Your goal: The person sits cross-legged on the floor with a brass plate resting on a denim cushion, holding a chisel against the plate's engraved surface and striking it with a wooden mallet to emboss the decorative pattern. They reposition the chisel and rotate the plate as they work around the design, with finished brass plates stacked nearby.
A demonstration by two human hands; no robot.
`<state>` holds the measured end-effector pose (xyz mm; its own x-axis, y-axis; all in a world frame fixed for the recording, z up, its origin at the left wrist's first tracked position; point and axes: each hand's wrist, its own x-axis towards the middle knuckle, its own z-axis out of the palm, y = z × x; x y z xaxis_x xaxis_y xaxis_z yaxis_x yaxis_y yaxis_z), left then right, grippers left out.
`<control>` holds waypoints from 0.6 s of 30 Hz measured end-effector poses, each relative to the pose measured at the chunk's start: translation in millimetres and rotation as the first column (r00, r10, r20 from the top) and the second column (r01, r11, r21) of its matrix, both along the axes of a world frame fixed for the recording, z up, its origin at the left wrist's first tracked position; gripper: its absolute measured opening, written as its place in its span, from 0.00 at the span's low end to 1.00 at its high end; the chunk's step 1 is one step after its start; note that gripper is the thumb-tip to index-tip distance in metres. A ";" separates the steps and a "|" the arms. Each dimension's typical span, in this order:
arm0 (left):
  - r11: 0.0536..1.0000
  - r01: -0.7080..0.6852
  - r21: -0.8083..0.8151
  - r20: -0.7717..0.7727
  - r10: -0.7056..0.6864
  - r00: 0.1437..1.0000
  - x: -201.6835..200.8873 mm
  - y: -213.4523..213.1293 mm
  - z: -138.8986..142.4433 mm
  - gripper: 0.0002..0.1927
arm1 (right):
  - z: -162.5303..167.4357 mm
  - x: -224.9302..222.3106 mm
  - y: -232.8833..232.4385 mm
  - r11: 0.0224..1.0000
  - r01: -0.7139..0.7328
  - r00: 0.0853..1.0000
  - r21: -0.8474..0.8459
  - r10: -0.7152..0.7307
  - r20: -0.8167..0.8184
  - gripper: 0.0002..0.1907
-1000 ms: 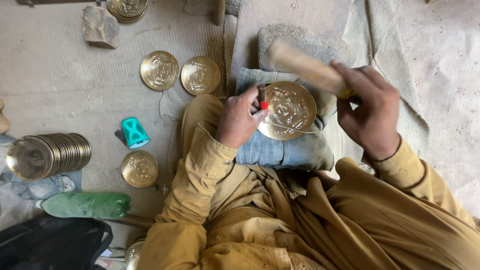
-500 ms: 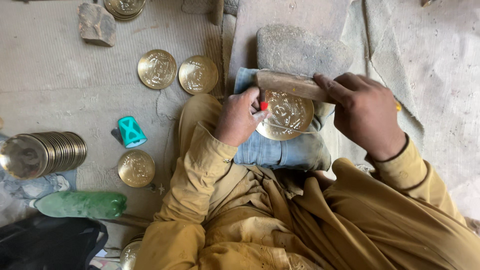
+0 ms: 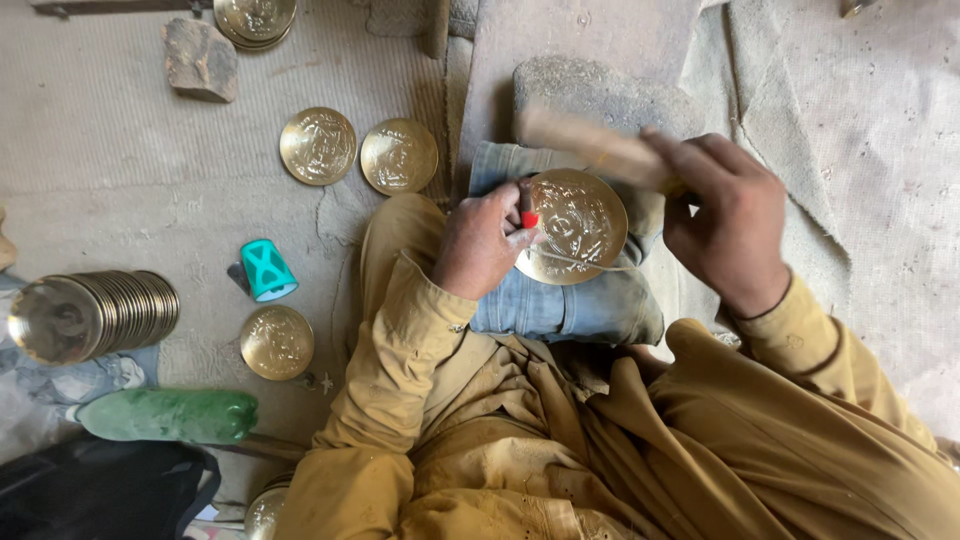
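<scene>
A round brass plate with an embossed pattern lies on a folded denim pad over my lap. My left hand grips a small red-tipped punch upright on the plate's left part. My right hand holds a wooden mallet, blurred, raised just above the plate's top edge.
Two brass plates lie on the mat at the upper left, another lower down. A stack of plates lies on its side at the left. A teal cup, a green bottle and a stone are nearby.
The mallet came down onto the punch half a second ago and is now lifted again. My left hand and the plate have stayed in place.
</scene>
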<state>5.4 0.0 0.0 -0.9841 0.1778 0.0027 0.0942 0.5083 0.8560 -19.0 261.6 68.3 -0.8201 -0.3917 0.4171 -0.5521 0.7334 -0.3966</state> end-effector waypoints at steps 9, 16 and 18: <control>0.998 -0.023 -0.059 0.014 0.024 1.000 2.3 3.2 2.6 0.17 | 9.4 -0.1 -2.4 0.931 -0.073 0.997 0.357 0.078 0.000 0.21; 0.999 -0.009 -0.048 -0.047 0.007 0.999 4.4 2.1 -6.9 0.16 | 3.5 6.7 4.7 0.963 -0.050 0.999 0.264 0.047 0.016 0.29; 0.999 0.014 0.032 -0.131 -0.010 0.991 6.1 1.1 -7.8 0.13 | -9.1 10.7 7.9 0.990 0.011 0.997 0.141 -0.021 0.076 0.29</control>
